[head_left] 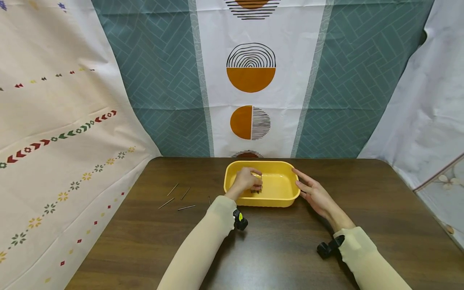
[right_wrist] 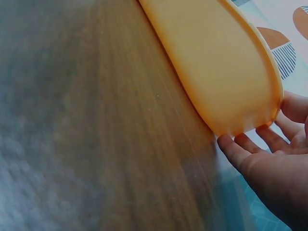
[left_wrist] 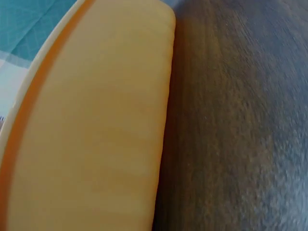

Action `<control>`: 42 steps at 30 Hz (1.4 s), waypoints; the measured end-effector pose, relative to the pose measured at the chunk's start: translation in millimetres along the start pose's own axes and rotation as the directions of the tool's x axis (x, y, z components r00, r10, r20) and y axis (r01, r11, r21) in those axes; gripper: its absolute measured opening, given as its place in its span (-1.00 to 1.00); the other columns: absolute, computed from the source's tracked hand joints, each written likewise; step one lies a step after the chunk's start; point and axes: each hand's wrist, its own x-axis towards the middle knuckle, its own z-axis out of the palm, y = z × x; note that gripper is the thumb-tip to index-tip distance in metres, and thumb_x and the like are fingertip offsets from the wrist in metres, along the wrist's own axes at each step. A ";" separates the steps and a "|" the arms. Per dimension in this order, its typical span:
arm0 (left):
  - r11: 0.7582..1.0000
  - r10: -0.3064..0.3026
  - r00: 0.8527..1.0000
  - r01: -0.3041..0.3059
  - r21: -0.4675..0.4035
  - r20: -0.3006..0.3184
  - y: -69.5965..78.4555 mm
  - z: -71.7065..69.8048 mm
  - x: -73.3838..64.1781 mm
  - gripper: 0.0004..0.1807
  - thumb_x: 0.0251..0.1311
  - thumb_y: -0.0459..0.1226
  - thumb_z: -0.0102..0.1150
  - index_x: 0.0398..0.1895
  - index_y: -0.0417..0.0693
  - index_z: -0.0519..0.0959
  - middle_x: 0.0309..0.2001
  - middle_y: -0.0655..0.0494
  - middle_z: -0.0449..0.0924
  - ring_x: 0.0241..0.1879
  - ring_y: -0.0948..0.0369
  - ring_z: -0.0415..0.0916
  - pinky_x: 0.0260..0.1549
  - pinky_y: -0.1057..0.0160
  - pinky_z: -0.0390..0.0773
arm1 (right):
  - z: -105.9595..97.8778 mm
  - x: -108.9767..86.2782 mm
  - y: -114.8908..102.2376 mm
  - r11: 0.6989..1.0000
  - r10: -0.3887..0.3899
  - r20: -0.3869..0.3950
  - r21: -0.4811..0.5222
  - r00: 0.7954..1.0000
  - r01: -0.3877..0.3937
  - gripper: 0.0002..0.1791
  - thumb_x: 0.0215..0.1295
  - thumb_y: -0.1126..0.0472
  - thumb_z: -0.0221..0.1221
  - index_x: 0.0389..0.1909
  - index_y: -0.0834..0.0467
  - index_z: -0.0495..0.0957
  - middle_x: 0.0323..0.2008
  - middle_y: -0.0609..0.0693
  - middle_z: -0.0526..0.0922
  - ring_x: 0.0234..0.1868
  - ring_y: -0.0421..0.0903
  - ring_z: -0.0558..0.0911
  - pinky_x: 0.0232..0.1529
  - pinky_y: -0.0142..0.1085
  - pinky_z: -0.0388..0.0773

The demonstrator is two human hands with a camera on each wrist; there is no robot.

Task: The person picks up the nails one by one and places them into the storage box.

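A yellow plastic tray (head_left: pixel 280 187) sits upright at the back of the table. My left hand (head_left: pixel 243 180) reaches over its near left side with bent fingers, low inside it. Thin nails (head_left: pixel 255 191) show in the tray around those fingertips; I cannot tell whether the fingers pinch any of them. Only the tray's outer wall (left_wrist: pixel 96 120) fills the left wrist view, with the left hand out of frame. My right hand (head_left: pixel 316 196) has its extended fingers against the tray's right end. In the right wrist view, the fingertips (right_wrist: pixel 226 143) touch the end wall and rim.
Several thin nails (head_left: pixel 186 208) lie scattered on the brown wooden table (head_left: pixel 275 245) left of the tray, one of them close to the left sleeve. A patterned curtain (head_left: pixel 250 80) hangs behind the table, and light cloths (head_left: pixel 72 161) hang at both sides.
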 end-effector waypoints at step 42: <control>0.956 0.098 0.995 -0.102 0.276 0.028 1.2 -2.0 1.7 -0.67 0.29 -0.43 0.35 0.11 -0.18 0.67 -0.49 -0.01 0.71 -0.61 0.21 0.59 -0.58 0.34 0.58 | -0.3 1.2 1.2 1.000 0.011 -0.005 -0.013 1.000 -0.011 -0.31 0.70 0.15 -0.07 0.68 0.19 -0.09 0.68 0.17 -0.22 0.61 0.20 -0.02 0.20 -0.50 0.48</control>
